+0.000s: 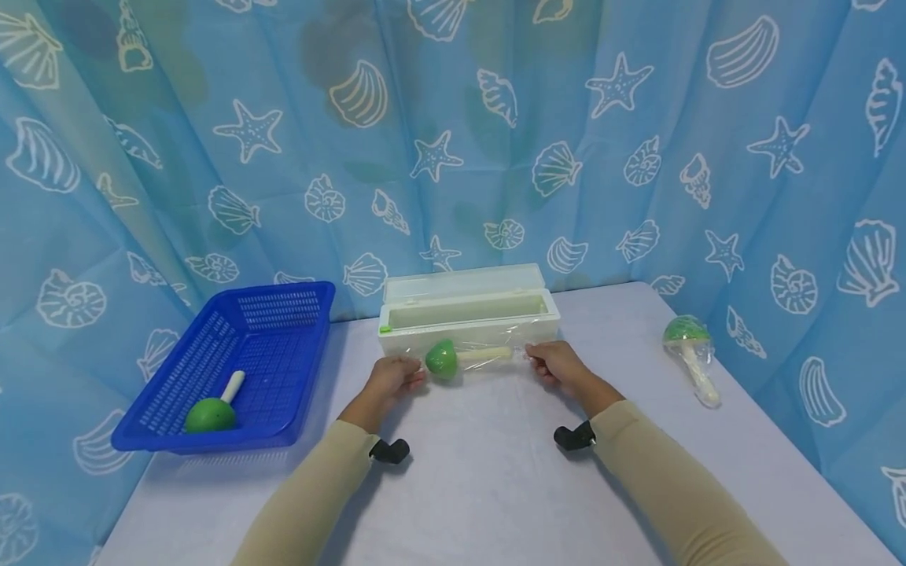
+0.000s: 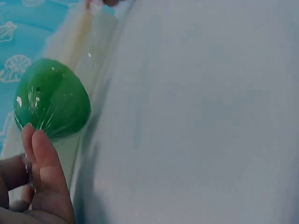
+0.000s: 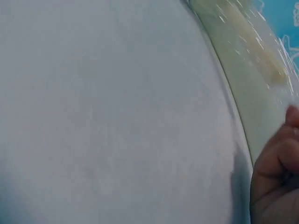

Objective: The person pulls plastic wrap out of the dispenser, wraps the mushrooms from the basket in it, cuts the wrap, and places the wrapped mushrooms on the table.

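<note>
A maraca [image 1: 442, 359] with a round green head and a cream handle lies sideways in clear cling film, just before the long white box. At its head end, my left hand [image 1: 393, 376] pinches the gathered film between thumb and fingers; the left wrist view has these fingers [image 2: 46, 154] against the green head [image 2: 53, 100]. Past the handle's tip, my right hand [image 1: 559, 366] pinches the other end of the film. The right wrist view has the wrapped handle [image 3: 261, 51] beyond that hand [image 3: 280, 172], whose fingers are partly out of frame.
Behind the maraca stands the long white box [image 1: 467, 339], its lid [image 1: 463, 284] raised and a green tab at its left corner. A blue basket [image 1: 283, 428] on the left holds another green maraca [image 1: 210, 415]. A film-wrapped maraca [image 1: 688, 334] lies at the right edge.
</note>
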The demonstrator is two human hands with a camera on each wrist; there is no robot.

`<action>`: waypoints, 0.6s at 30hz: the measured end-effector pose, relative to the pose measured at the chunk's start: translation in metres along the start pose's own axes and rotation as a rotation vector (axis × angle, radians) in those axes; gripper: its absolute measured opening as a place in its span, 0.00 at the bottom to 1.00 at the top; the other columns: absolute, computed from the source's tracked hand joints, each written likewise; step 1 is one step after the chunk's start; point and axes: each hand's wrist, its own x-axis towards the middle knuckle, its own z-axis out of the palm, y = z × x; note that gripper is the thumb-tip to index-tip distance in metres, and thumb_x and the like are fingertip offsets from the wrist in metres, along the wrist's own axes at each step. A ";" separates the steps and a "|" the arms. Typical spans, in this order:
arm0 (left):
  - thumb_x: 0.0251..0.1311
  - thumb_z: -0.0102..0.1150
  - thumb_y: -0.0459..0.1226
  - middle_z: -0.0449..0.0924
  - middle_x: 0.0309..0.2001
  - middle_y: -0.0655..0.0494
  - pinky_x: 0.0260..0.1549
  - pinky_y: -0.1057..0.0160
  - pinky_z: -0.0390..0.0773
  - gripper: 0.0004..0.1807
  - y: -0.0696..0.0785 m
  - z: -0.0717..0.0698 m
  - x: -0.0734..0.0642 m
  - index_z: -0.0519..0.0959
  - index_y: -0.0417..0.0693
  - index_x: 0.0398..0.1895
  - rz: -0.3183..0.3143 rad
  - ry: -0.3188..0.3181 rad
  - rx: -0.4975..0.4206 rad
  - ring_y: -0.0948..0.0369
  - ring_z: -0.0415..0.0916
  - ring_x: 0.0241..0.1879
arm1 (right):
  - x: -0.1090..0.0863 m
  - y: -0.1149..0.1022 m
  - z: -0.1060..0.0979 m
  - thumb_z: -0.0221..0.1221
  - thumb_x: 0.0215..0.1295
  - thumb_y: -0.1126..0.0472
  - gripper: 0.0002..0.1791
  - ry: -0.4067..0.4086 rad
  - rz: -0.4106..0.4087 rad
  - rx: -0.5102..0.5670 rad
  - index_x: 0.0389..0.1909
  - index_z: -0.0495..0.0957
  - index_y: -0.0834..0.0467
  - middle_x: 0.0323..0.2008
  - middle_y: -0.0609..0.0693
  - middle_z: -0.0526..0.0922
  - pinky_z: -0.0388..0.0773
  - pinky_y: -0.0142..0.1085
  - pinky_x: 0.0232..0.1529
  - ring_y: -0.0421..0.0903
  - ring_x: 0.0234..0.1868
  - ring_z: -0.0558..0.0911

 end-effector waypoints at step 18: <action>0.62 0.52 0.25 0.82 0.27 0.45 0.29 0.62 0.82 0.05 0.003 -0.003 0.004 0.74 0.30 0.39 0.005 -0.015 0.225 0.59 0.81 0.24 | 0.009 -0.001 0.009 0.55 0.59 0.57 0.16 0.186 -0.008 -0.850 0.14 0.72 0.57 0.16 0.50 0.73 0.68 0.36 0.21 0.46 0.20 0.71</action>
